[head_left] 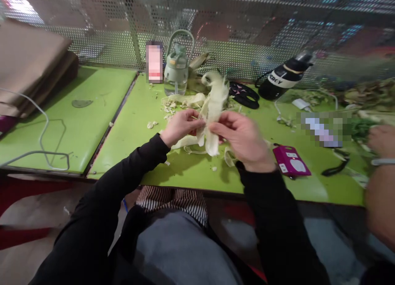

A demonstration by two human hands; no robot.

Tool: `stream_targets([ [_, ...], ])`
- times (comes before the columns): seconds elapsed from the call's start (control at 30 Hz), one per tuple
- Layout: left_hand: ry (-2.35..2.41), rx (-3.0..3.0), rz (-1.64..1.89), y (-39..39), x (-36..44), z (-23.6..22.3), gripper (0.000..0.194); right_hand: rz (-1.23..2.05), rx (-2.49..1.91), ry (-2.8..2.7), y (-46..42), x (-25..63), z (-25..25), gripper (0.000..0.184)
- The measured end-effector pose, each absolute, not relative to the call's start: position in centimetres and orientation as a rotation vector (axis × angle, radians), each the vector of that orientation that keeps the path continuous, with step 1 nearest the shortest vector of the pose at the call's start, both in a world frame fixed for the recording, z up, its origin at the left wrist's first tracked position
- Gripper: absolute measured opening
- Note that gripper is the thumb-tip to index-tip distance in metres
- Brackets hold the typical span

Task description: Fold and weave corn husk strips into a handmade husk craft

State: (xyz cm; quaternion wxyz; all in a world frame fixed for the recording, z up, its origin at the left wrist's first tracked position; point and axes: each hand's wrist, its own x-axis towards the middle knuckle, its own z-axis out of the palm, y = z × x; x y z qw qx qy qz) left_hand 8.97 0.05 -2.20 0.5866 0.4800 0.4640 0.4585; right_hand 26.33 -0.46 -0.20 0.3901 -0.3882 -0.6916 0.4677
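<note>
pale strips [217, 100] are pinched

left grip [181, 126] and right grip [247, 141] are closed on them, above the table [197, 174]. separating them seems in hand; the next move calls for steady pinching. behind left grip stands a bottle [176, 75].

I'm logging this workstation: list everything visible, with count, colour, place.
pale strips: several, yellowish, held and on tabletop
tabletop: 2 sections, green, middle
mesh screen: 1, grey, behind
pale bottle: 1, green, back
black bottle: 1, black, back right
blurred items: 2, pinkish, whitish; back, right
patterned item: 1, black, behind hands
device: 1, purple, right
brown pile: 1, brown, left
cable: 1, grey, left
plug: 1, white, right
strap: 1, black, right
leaves: uncounted, green, right
co-worker's hand: 1, right edge
sleeves: 2, black, foreground
left hand: 1, on strips
right hand: 1, on strips
</note>
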Motion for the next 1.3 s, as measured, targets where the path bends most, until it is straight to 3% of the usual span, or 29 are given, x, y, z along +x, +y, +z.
stream_targets([
  [0.17,0.978,1.021,1.075,-0.6,9.5,-2.4,0.020,1.106,-1.104,-1.590,0.9,25.3,-2.1,0.042],
  [0.5,0.891,1.055,0.925,-1.3,8.5,-1.3,0.020,1.051,-1.203,-1.733,0.8,26.2,-1.0,0.051],
  [0.7,0.981,1.233,0.932,-1.0,8.6,-1.8,0.029,0.995,-1.194,-1.736,0.8,26.1,-1.9,0.042],
  [0.87,1.020,1.326,1.208,-0.6,9.1,-2.2,0.017,0.962,-1.236,-1.696,0.7,26.0,-2.2,0.034],
  [1.1,1.005,1.245,1.333,-1.4,8.8,-1.5,0.021,1.200,-1.138,-1.464,0.7,26.0,-2.1,0.037],
  [1.3,0.863,1.197,1.268,-2.3,8.5,-1.7,0.024,1.162,-1.112,-1.379,0.8,26.0,-2.0,0.039],
])
